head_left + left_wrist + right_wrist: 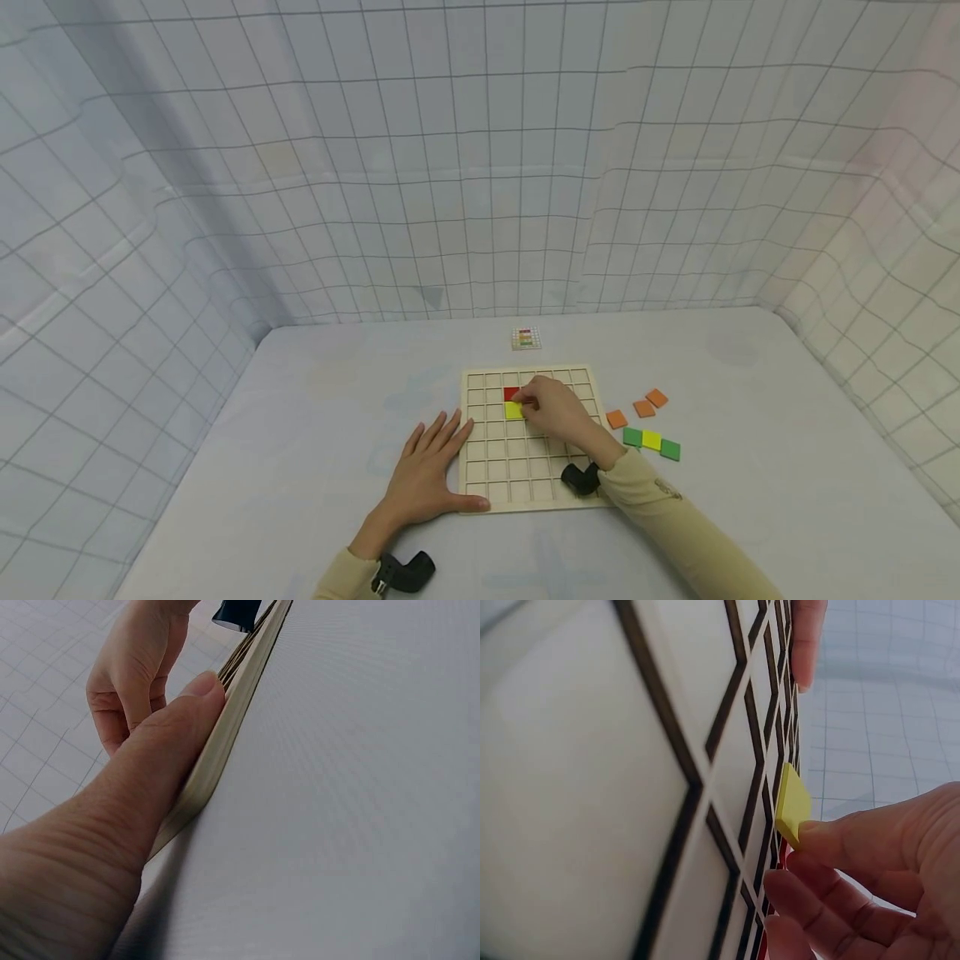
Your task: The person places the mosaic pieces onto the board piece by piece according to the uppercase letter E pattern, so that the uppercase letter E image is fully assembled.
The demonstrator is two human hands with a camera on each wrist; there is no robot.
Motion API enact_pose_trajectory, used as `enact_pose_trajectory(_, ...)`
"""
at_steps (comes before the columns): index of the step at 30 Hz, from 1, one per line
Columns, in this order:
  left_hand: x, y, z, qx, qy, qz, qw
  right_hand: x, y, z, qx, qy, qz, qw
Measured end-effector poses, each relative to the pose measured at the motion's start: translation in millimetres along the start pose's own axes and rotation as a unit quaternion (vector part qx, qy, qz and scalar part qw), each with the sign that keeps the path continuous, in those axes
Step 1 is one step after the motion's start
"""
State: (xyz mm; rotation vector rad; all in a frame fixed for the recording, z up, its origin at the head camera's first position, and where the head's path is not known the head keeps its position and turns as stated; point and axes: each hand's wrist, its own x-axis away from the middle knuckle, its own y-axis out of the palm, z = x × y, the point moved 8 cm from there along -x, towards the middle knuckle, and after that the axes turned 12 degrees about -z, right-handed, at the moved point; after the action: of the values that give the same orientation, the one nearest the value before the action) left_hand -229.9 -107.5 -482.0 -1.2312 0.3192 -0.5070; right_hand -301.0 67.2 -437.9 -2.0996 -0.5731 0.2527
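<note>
A pale wooden grid board (497,471) lies on the white table. My right hand (558,410) is over its upper middle and pinches a yellow square tile (793,799) between thumb and fingers. In the right wrist view the tile stands tilted, one edge close to the grid. Just behind it in the head view, a red tile (511,393) shows in the board, partly covered by my fingers. My left hand (425,479) lies spread at the board's left side, fingertips by the left edge. Its thumb (201,684) rests on the frame at the near left corner.
Right of the board lie three orange tiles (644,408), two green tiles (670,450) and another yellow tile (651,440). Behind the board sits a small card (526,338) with a coloured grid pattern. Grid-lined white curtains (465,167) surround the table at the back and sides.
</note>
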Motion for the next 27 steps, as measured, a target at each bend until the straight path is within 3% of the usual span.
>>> enact_pose_trajectory(13,-1.3,-1.6,0.3,-0.006,-0.002,0.002,1.0000,5.2,-1.7,0.1,0.011,-0.019,-0.002,1.000)
enact_pose_trajectory(24,-1.1,0.4,0.8,-0.007,-0.009,0.000,0.9999,28.5,-11.2,7.6,-0.019,-0.096,-0.013,0.995)
enact_pose_trajectory(27,-0.9,0.4,0.6,-0.006,-0.010,0.002,0.9999,37.4,-19.3,15.6,-0.014,-0.096,-0.008,0.995)
